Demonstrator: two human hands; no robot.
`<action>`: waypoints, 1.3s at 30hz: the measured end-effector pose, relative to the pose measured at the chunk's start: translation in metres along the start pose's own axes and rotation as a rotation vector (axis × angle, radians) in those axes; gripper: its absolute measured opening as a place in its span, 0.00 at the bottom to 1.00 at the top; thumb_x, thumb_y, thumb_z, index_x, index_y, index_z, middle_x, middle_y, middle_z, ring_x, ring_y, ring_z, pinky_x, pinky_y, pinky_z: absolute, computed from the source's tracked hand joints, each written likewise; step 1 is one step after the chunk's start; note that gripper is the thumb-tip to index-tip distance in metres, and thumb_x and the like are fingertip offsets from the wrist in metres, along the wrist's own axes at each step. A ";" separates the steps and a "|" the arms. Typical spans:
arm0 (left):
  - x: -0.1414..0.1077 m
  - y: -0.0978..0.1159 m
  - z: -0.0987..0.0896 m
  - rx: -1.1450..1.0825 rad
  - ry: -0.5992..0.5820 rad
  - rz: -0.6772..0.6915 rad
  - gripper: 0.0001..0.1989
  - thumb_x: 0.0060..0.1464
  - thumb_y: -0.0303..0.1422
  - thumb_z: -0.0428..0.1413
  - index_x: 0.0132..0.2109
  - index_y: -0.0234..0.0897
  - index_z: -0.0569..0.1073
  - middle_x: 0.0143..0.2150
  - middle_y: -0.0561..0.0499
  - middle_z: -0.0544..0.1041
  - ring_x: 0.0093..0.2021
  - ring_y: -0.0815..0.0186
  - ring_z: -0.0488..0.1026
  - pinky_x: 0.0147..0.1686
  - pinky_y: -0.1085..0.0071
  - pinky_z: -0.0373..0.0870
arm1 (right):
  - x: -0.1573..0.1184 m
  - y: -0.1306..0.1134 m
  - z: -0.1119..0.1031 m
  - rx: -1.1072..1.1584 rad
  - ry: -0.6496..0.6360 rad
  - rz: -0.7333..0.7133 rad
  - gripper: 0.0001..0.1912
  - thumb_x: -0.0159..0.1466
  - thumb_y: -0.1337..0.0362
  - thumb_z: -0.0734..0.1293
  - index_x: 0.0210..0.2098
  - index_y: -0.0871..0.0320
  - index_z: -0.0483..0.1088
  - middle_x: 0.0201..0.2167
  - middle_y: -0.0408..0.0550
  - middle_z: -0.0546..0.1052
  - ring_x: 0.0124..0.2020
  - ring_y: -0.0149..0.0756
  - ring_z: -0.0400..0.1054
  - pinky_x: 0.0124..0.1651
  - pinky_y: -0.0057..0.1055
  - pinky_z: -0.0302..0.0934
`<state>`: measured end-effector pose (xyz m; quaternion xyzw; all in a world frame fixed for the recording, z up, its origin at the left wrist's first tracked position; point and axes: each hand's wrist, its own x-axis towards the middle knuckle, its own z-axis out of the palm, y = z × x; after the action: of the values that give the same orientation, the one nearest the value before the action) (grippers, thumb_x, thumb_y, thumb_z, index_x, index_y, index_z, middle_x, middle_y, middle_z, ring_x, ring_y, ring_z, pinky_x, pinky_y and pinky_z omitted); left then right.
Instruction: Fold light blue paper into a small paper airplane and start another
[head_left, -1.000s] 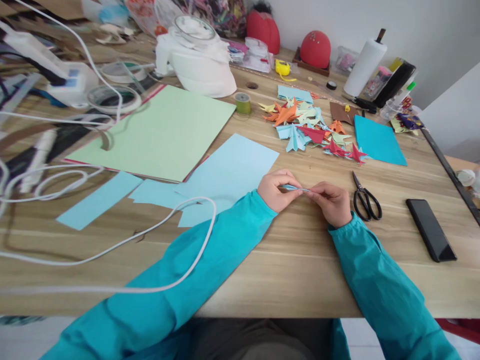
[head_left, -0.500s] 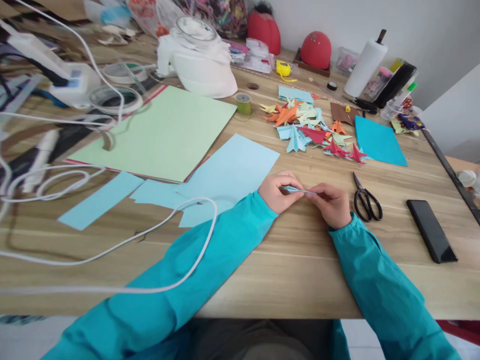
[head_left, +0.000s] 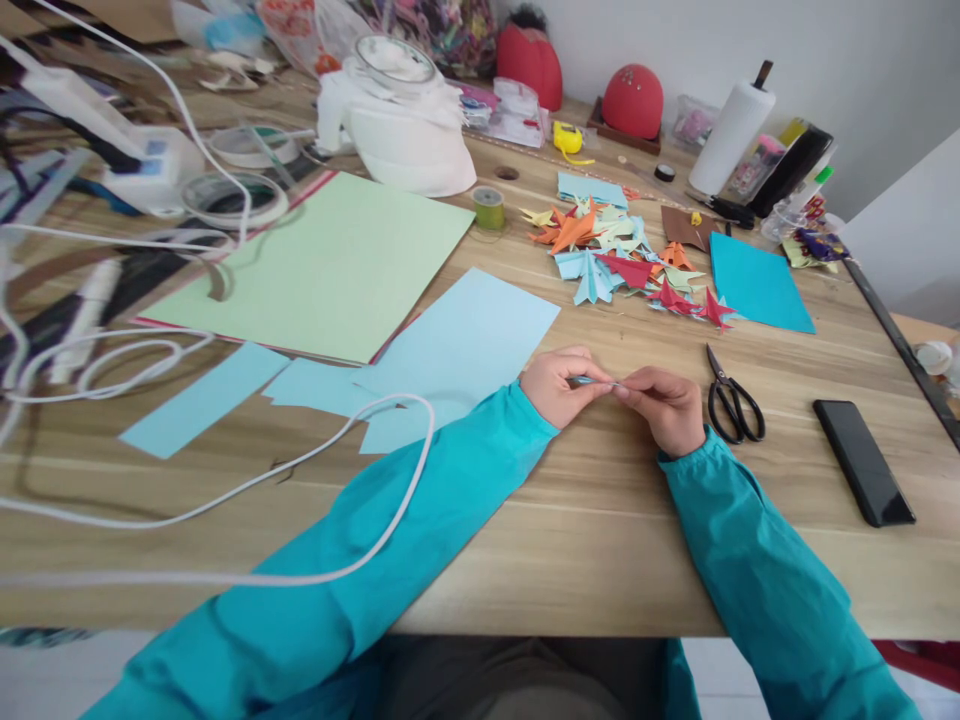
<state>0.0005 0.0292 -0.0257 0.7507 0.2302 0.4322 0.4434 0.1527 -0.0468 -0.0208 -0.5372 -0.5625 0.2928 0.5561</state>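
Both left grip (head_left: 561, 388) and right grip (head_left: 665, 405) pinch the folded light-blue paper (head_left: 582, 380), less visible than before, so probably its crease is being pressed.

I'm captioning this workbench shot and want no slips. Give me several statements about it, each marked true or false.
1. The left hand holds light-blue paper. True.
2. The scissors lie left of both hands. False: the scissors lie to the right of the right hand.
3. The phone lies farther right than the scissors. True.
4. The tape measure is red. False: the tape measure is yellow.
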 end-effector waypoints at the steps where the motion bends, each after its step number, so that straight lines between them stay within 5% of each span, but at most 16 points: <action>1: 0.000 0.001 0.000 -0.008 0.003 -0.015 0.04 0.45 0.31 0.61 0.29 0.35 0.78 0.24 0.50 0.73 0.25 0.71 0.70 0.22 0.77 0.66 | 0.000 -0.001 0.000 0.009 0.016 0.012 0.07 0.51 0.59 0.72 0.23 0.56 0.74 0.21 0.43 0.74 0.24 0.31 0.66 0.28 0.30 0.61; 10: 0.000 0.001 0.000 -0.110 0.064 -0.073 0.08 0.44 0.33 0.61 0.33 0.32 0.78 0.32 0.45 0.77 0.31 0.66 0.75 0.32 0.72 0.74 | 0.003 -0.003 0.001 0.085 0.143 0.052 0.09 0.47 0.59 0.74 0.24 0.56 0.75 0.22 0.44 0.75 0.23 0.31 0.67 0.27 0.29 0.63; 15: -0.001 0.001 0.001 -0.067 0.026 -0.046 0.06 0.45 0.32 0.60 0.31 0.34 0.78 0.30 0.46 0.77 0.31 0.67 0.74 0.31 0.74 0.72 | 0.003 -0.001 0.002 0.029 0.066 0.025 0.10 0.48 0.58 0.74 0.29 0.55 0.76 0.28 0.46 0.77 0.30 0.34 0.70 0.31 0.31 0.65; 24: -0.001 -0.002 0.001 -0.059 -0.007 0.008 0.03 0.44 0.30 0.61 0.28 0.34 0.78 0.26 0.49 0.75 0.26 0.70 0.72 0.25 0.76 0.69 | 0.003 -0.003 0.003 0.000 0.004 -0.080 0.06 0.52 0.60 0.72 0.23 0.55 0.74 0.24 0.44 0.75 0.27 0.33 0.68 0.32 0.32 0.64; 33: -0.002 0.003 0.001 -0.098 0.021 -0.091 0.08 0.44 0.33 0.61 0.33 0.33 0.78 0.32 0.46 0.77 0.32 0.66 0.74 0.32 0.72 0.72 | 0.003 -0.002 0.002 0.051 0.044 -0.038 0.05 0.52 0.60 0.72 0.25 0.55 0.74 0.23 0.44 0.75 0.27 0.32 0.68 0.32 0.32 0.64; 39: -0.001 0.005 0.002 -0.114 0.028 -0.095 0.08 0.47 0.34 0.59 0.29 0.32 0.77 0.28 0.47 0.76 0.27 0.69 0.72 0.27 0.75 0.70 | 0.003 -0.001 0.002 0.055 0.052 0.016 0.08 0.50 0.59 0.73 0.27 0.56 0.74 0.27 0.45 0.75 0.30 0.33 0.69 0.32 0.30 0.64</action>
<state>0.0017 0.0252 -0.0224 0.7063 0.2468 0.4335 0.5023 0.1510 -0.0435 -0.0195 -0.5338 -0.5351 0.2986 0.5828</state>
